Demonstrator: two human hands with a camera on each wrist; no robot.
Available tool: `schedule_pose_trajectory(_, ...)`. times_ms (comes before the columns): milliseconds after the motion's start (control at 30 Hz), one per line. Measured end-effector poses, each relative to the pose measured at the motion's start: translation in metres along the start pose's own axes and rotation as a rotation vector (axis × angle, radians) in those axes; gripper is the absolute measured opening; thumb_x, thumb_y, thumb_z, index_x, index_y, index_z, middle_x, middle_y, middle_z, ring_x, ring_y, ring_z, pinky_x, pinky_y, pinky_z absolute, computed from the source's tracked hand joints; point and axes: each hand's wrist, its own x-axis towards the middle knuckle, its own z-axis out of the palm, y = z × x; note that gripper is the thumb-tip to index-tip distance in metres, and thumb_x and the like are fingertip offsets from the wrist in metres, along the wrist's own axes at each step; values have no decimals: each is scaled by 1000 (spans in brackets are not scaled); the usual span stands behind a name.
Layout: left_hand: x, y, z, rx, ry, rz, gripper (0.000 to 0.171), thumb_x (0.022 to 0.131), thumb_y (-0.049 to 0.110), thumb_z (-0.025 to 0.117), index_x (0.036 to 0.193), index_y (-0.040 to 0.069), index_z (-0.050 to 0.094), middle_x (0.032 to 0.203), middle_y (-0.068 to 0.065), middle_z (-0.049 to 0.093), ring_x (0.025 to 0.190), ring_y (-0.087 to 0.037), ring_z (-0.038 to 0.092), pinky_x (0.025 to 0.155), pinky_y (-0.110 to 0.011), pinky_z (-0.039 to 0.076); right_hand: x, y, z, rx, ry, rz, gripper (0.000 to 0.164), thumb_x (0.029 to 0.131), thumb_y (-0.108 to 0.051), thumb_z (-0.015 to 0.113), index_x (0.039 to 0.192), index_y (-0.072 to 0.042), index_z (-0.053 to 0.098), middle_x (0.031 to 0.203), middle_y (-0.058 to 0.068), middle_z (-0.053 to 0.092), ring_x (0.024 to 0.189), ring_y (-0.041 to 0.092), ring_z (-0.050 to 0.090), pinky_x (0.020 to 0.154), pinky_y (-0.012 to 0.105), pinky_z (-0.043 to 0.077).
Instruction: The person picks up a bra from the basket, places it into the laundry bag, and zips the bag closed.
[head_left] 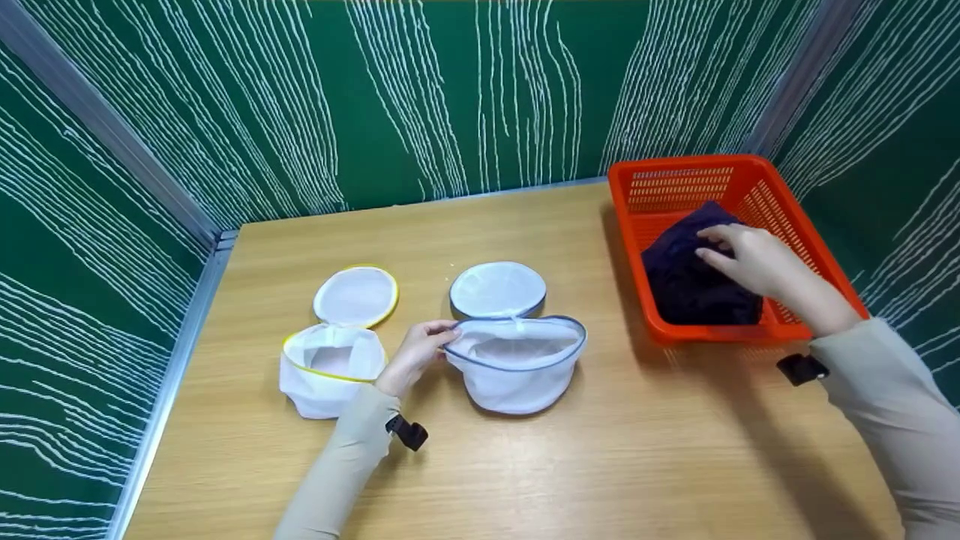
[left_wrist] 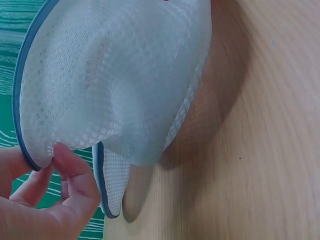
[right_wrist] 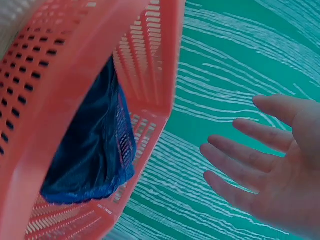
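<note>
A white mesh laundry bag [head_left: 517,379] with a grey-blue zipper rim stands unzipped on the table, its round lid [head_left: 498,290] folded back behind it. My left hand [head_left: 420,352] pinches the left end of its rim between thumb and fingers; the left wrist view shows the pinched mesh [left_wrist: 115,80] close up. Over the orange basket [head_left: 651,330], my right hand [head_left: 750,259] hovers with fingers spread and nothing in them. Beneath it lies a dark navy, shiny cloth garment [head_left: 694,274], with a lacy edge in the right wrist view.
To the left stands a second white mesh bag [head_left: 319,394] with a yellow rim, its lid [head_left: 356,295] laid back too. Green panels [head_left: 450,97] with white wavy lines rise behind and beside the wooden table [head_left: 525,472].
</note>
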Motion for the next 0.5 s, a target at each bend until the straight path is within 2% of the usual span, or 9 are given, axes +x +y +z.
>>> schedule_pose_trajectory(167, -1, 0, 4, -36, 33, 11, 30, 85, 5, 55, 113, -7, 53, 87, -3, 54, 69, -10, 51, 61, -24, 44, 11, 12, -6, -7, -55, 45, 48, 92, -32, 43, 118, 8, 48, 105, 31, 53, 95, 41, 51, 80, 54, 39)
schedule_pose_trajectory(300, 3, -5, 5, -49, 59, 20, 29, 85, 6, 55, 112, -5, 54, 88, -4, 53, 68, -10, 51, 60, -25, 45, 18, 23, -12, 20, -119, 89, 50, 92, -34, 41, 119, 9, 46, 106, 33, 52, 95, 42, 50, 79, 54, 40)
schedule_pose_trajectory(400, 2, -5, 6, -57, 62, 35, 29, 86, 6, 54, 113, -5, 54, 88, -4, 54, 68, -10, 51, 59, -24, 45, 23, 32, -16, 50, -161, 125, 51, 92, -33, 42, 120, 10, 44, 106, 35, 50, 86, 40, 53, 73, 51, 44)
schedule_pose_trajectory(500, 2, -6, 7, -69, 63, 52, 30, 86, 5, 54, 114, -6, 53, 88, -4, 54, 68, -9, 51, 59, -24, 45, 28, 43, -19, 66, -189, 153, 56, 91, -35, 41, 120, 13, 42, 109, 38, 47, 86, 42, 52, 73, 52, 44)
